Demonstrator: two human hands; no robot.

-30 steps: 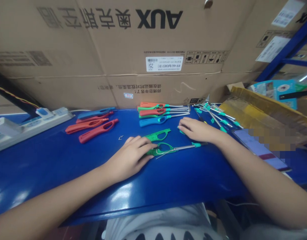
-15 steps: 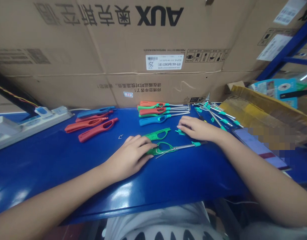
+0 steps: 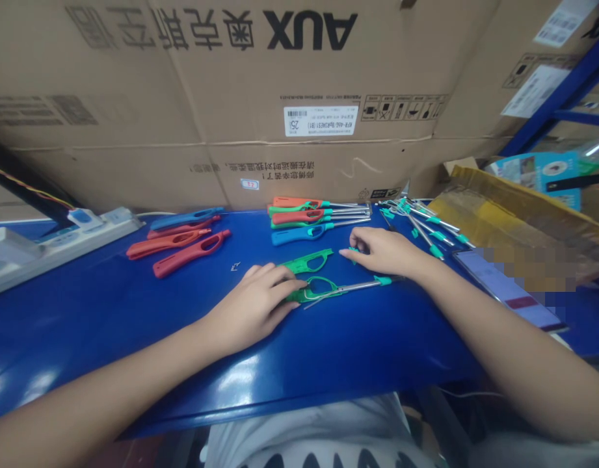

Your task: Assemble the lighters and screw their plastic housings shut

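My left hand (image 3: 253,304) lies on the blue table (image 3: 133,325), fingers pressed down on the handle end of a green lighter body with a metal tube (image 3: 328,288). A loose green handle half (image 3: 309,261) lies just beyond it. My right hand (image 3: 384,251) rests palm down beside that half, fingertips pinching a small teal piece (image 3: 352,251) against the table.
Red and blue handle halves (image 3: 182,242) lie at the left. Assembled lighters (image 3: 313,218) are stacked at the back centre, and metal tubes with teal tips (image 3: 426,224) at the right. A power strip (image 3: 60,237) is far left, cardboard boxes (image 3: 299,97) behind, a phone (image 3: 504,286) at right.
My right hand has slid slightly toward the green half, and its fingers have closed onto the small teal piece. My left hand has stayed put.
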